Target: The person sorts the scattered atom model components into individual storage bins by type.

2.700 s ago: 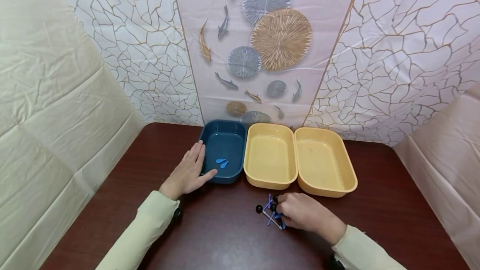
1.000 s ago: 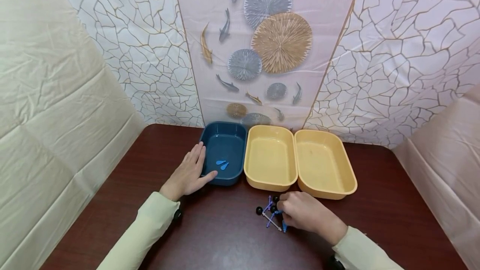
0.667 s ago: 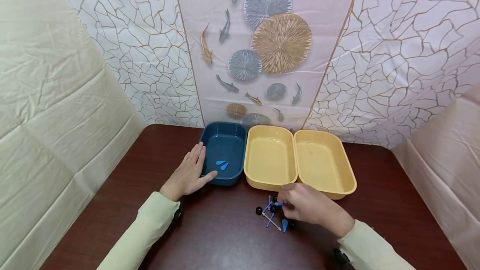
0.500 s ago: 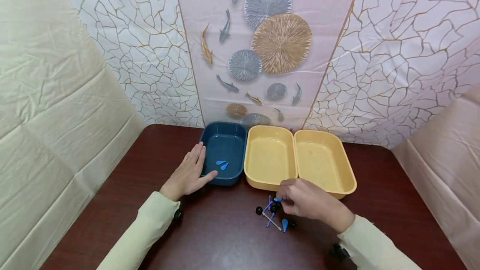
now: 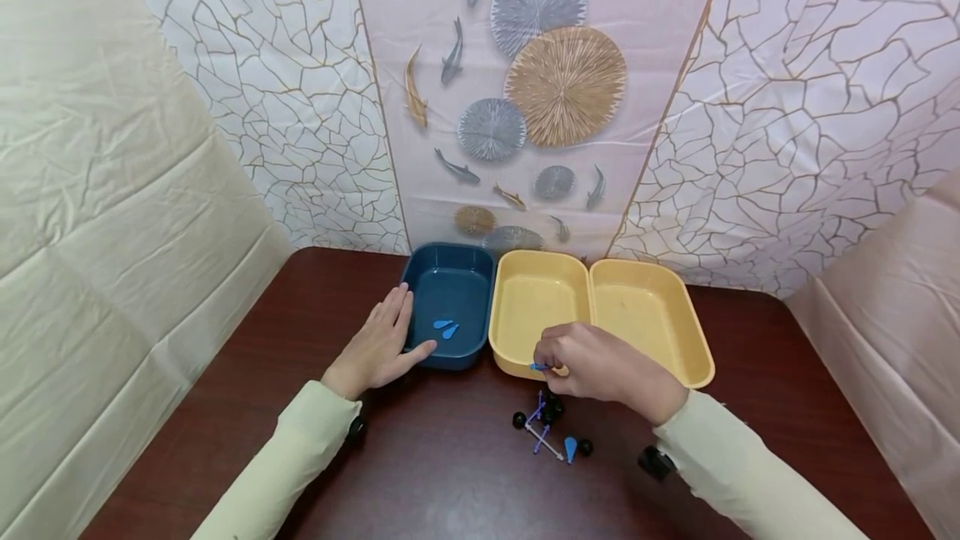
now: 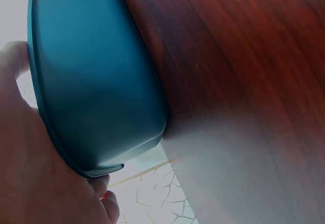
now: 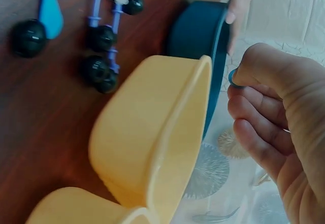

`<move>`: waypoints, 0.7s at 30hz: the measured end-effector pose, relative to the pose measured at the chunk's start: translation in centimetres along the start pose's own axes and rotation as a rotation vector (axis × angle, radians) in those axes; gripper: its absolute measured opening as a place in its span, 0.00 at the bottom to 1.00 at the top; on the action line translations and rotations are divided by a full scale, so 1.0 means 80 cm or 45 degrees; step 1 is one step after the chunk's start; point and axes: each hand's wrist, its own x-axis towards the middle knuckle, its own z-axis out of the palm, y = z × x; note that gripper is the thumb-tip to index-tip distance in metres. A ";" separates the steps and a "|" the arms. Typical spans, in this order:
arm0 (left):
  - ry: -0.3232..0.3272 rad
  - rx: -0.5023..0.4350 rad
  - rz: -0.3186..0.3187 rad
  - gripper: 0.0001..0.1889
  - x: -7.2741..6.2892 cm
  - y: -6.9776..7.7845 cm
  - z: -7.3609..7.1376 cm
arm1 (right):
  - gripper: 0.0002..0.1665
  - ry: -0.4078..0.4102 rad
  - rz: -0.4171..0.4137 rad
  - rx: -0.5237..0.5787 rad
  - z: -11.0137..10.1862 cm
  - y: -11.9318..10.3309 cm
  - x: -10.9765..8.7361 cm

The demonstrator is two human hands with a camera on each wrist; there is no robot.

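Note:
My left hand (image 5: 372,348) rests along the left and front rim of a dark blue tray (image 5: 482,347), fingers straight and thumb spread over the edge. Two flat blue teardrop-shaped pieces (image 5: 450,331) lie inside that tray. Raised over the front rim of the middle yellow tray (image 5: 525,369), my right hand (image 5: 600,363) pinches a small blue piece (image 5: 537,367) between thumb and forefinger. Most of that piece is hidden by the fingers. On the table below lie black balls (image 5: 519,420), purple and white connecting rods (image 5: 546,444), and another blue teardrop piece (image 5: 571,449).
A second yellow tray (image 5: 702,348) stands at the right of the row, side by side with the middle one. The dark red-brown table (image 5: 435,465) runs back to a patterned cloth (image 5: 322,190).
My right hand has lifted a small blue piece from the pile and moved up and left to the middle yellow tray. The left hand stays on the blue tray's rim.

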 end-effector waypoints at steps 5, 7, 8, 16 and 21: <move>0.002 0.008 -0.002 0.52 0.000 -0.001 0.000 | 0.08 -0.017 0.005 0.003 -0.009 0.005 0.019; 0.000 0.020 -0.007 0.52 0.000 -0.001 0.000 | 0.09 -0.022 0.014 0.001 -0.011 0.007 0.026; -0.005 0.028 -0.013 0.52 0.000 -0.001 0.000 | 0.09 -0.023 0.016 0.001 -0.011 0.009 0.029; -0.024 0.023 -0.023 0.52 -0.001 0.000 0.001 | 0.08 -0.007 -0.004 0.008 -0.012 0.016 0.059; -0.008 0.034 -0.017 0.52 0.001 0.000 0.001 | 0.13 -0.018 0.016 0.029 -0.011 0.022 0.081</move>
